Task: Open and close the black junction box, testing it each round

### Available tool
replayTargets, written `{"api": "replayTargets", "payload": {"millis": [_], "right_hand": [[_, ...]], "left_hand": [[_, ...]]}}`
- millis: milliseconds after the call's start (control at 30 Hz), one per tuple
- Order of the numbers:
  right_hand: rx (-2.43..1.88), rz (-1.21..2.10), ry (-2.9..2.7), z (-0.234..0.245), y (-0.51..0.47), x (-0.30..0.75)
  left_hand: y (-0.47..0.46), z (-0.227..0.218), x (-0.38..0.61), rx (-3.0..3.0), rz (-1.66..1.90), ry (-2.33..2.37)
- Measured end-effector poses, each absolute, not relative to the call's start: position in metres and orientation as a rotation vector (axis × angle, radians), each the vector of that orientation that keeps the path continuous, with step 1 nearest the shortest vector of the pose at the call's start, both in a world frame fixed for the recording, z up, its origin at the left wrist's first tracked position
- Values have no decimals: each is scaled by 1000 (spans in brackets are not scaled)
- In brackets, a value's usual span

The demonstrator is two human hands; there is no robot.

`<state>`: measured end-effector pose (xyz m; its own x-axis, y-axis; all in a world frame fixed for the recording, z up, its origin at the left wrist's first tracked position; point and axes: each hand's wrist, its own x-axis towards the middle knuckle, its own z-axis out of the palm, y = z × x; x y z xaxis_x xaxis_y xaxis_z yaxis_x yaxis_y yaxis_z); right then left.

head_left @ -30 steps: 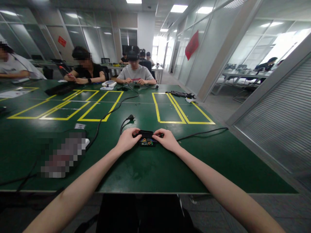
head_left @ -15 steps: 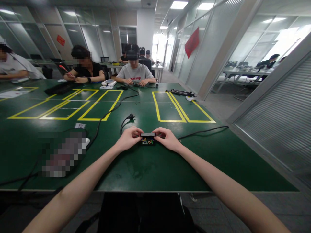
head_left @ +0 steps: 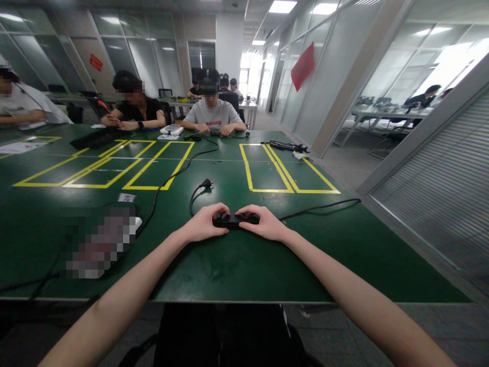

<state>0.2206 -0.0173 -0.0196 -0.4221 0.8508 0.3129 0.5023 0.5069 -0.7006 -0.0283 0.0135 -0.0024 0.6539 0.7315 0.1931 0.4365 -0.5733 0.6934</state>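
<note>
A black power adapter (head_left: 234, 220) rests on the green table in front of me, its case closed, with no circuit board showing. My left hand (head_left: 204, 223) grips its left end, thumb at the near side and fingers curled over the far side. At the right end, my right hand (head_left: 266, 223) holds it in the same way, fingers bent over the top. A short cord runs from behind my left hand to a black mains plug (head_left: 207, 184). Another thin black cable (head_left: 321, 206) stretches off to the right from behind my right hand.
Yellow tape rectangles (head_left: 250, 176) mark the green table (head_left: 214, 275). On the left lie a blurred-out object (head_left: 101, 247), a small number label (head_left: 126, 198) and a long black cable (head_left: 156, 196). Across the table sits a person (head_left: 213, 113); black tools (head_left: 284, 147) lie at the far right.
The black cover my hands held tilted over the circuit board is now down, hiding the board. My fingers have shifted from its edges to grip around both ends.
</note>
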Motion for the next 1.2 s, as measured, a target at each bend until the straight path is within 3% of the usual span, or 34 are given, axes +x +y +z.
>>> {"api": "replayTargets", "payload": {"millis": [467, 1200], "right_hand": [[-1086, 259, -2391, -26, -17, 207], [-1226, 112, -2471, -20, -22, 212]], "left_hand": [[13, -8, -25, 2561, 626, 883], [5, -15, -14, 2921, 552, 815]]}}
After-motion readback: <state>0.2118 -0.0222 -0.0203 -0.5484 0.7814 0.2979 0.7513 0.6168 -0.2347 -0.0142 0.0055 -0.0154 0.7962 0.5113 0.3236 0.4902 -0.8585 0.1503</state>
